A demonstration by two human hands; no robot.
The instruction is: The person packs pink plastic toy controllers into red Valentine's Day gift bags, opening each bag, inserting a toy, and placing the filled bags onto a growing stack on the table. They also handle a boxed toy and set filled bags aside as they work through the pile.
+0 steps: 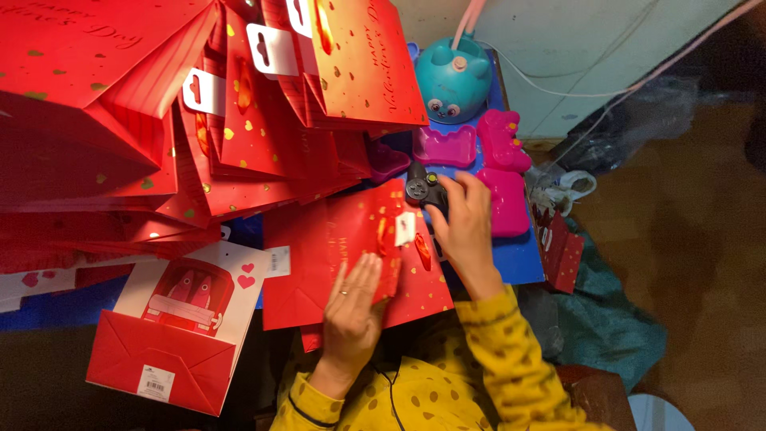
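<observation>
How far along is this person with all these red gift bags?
Many red gift bags already lie piled at the upper left. In hand: the left hand presses one flat red bag, while the right hand grips a black device. A white-and-red bag lies apart; how many remain cannot be told.

Gift bag [343, 255] under the left hand [351, 307]: red with gold hearts. Controller [423, 190] at the right hand [467, 227]: black with coloured buttons. Sleeves [495, 351]: yellow, brown dots. Far moulds [503, 172]: magenta. Round toy [453, 78]: teal. Near-left bag [179, 327]: white and red, with red hearts.
</observation>
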